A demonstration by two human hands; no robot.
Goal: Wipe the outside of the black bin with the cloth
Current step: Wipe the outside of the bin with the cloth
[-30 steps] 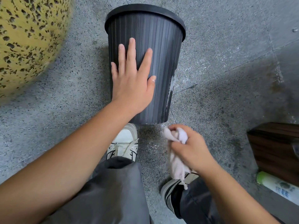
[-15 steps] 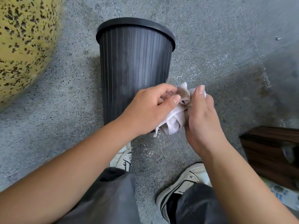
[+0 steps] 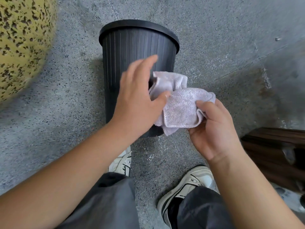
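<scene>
Cloth (image 3: 179, 104) between hands — before bin (image 3: 135, 52).

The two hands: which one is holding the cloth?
The right hand. Its thumb and fingers pinch the pale cloth near its right edge. The left hand is spread with straight fingers in front of the black bin, only its thumb by the cloth.

I see both forearms bare, with no sleeves, watch or rings on the left hand (image 3: 140, 98) or right hand (image 3: 214, 129). The legs wear loose dark grey trousers (image 3: 105, 202). The shoes (image 3: 188, 182) are white and grey trainers with black side stripes, white laces and small black logo marks.
</scene>
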